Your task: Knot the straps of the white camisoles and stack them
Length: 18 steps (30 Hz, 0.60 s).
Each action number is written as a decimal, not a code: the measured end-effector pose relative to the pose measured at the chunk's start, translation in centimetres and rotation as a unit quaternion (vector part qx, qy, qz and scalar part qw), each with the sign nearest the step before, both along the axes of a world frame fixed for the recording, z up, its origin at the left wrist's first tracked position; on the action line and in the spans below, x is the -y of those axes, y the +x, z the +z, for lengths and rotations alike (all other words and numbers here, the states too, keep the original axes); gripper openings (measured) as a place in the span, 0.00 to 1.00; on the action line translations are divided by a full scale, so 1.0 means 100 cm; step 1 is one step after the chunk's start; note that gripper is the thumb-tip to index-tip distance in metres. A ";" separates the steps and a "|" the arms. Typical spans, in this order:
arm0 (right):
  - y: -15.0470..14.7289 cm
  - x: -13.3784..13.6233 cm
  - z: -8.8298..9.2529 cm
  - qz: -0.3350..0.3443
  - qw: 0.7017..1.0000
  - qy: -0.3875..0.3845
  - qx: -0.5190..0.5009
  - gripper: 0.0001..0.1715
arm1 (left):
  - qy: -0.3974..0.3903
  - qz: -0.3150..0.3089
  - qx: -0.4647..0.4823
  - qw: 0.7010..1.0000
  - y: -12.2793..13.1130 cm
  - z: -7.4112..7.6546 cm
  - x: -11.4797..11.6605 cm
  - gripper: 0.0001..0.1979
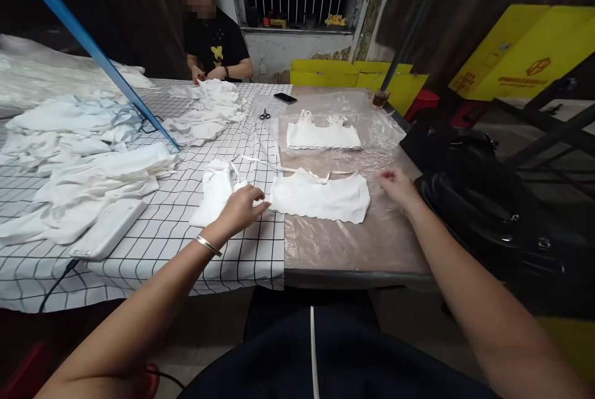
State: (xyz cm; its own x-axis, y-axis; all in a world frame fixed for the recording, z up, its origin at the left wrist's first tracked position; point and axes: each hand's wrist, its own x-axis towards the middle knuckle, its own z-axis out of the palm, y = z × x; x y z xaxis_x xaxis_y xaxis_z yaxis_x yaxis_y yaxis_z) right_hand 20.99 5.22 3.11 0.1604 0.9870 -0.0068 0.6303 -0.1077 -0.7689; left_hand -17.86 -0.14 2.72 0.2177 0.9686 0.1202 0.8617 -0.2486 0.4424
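Note:
A white sleeveless top with thin straps (320, 197) lies spread flat in front of me, its wavy hem toward me. My left hand (244, 206) is at its left end, thumb and forefinger apart, the thumb tip close to the fabric edge; whether it touches I cannot tell. Beyond the right end of the top hovers my right hand (396, 187), fingers loosely bent, holding nothing visible and apart from the cloth. Partly behind my left hand lies a bunched white garment (216, 191). Farther back, a neat stack of white tops (323, 134) rests on the plastic sheet (325, 247).
Heaps of white garments (79, 126) and a white power bank (109, 230) with a cable fill the left. A blue pole (93, 46) slants across. Small scissors (264, 114) and a phone (285, 98) lie behind. A black bag (478, 188) stands right. Another person (216, 46) sits opposite.

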 end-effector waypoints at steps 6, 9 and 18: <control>-0.013 0.060 -0.038 0.129 0.978 0.064 0.151 0.19 | -0.003 -0.078 -0.101 0.992 0.026 -0.021 -0.006 0.16; -0.016 0.066 -0.047 0.151 0.959 0.145 0.191 0.06 | 0.000 -0.122 -0.134 0.983 0.028 -0.020 -0.011 0.09; -0.048 0.052 -0.043 0.085 0.964 0.185 0.170 0.19 | 0.004 0.019 0.050 0.999 0.053 -0.015 -0.020 0.07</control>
State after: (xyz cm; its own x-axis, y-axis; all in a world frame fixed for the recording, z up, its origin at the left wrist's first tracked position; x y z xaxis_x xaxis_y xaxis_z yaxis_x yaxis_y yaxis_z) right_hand 16.24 0.03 -1.17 -0.0731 0.9239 0.3756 0.8366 0.2619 -0.4812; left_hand -12.53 1.82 1.20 0.1679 0.9748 0.1471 0.8220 -0.2208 0.5249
